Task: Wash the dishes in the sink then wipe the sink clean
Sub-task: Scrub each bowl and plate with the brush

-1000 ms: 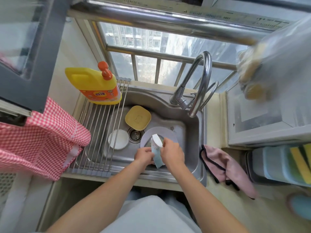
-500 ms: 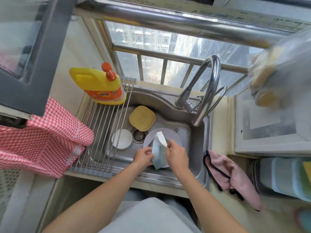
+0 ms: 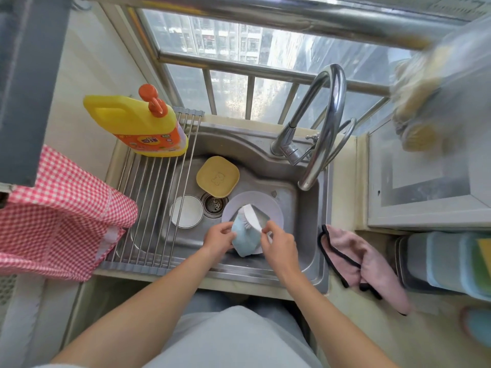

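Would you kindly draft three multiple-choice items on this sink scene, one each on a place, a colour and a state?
1. Where does the detergent bottle stand?
A. On the rack over the sink's left side
B. In the basin
C. On the right counter

2. What colour is the square dish in the sink?
A. Blue
B. Yellow
C. Red

3. What is the left hand doing?
A. Turning the tap
B. Hanging idle
C. Holding a light blue dish

Key: 1 A, the detergent bottle stands on the rack. 2 B, the square dish is yellow. 3 C, the left hand grips the light blue dish while the right hand holds a brush.
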Demonstrator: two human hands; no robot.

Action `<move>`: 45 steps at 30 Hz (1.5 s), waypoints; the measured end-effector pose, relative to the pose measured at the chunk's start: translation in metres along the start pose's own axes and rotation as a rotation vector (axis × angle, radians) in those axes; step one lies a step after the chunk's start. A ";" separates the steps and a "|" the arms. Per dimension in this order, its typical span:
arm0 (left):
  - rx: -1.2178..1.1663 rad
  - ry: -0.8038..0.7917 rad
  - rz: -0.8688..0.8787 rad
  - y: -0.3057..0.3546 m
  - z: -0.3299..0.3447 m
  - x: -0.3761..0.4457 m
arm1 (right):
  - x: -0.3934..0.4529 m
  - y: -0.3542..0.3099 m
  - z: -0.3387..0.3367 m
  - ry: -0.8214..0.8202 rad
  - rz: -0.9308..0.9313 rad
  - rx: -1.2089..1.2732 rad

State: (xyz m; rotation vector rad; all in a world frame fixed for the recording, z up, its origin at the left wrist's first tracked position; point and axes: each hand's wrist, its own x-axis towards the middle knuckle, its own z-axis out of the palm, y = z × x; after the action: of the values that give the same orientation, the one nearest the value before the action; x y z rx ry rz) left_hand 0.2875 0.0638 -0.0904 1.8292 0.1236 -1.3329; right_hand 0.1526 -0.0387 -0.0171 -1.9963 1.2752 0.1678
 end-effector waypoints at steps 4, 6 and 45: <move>-0.004 0.012 -0.015 -0.002 -0.002 0.002 | -0.021 0.014 0.002 -0.012 -0.064 -0.024; -0.028 0.002 -0.023 0.000 -0.001 0.000 | -0.010 0.017 0.004 0.056 0.059 0.023; -0.571 0.127 -0.278 0.025 0.016 -0.027 | -0.041 0.014 0.008 0.207 0.138 0.092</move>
State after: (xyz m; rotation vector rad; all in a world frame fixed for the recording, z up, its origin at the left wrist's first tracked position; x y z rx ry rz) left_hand 0.2768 0.0474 -0.0556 1.4331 0.7699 -1.2008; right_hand 0.1226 -0.0068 -0.0108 -1.8856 1.5245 -0.0333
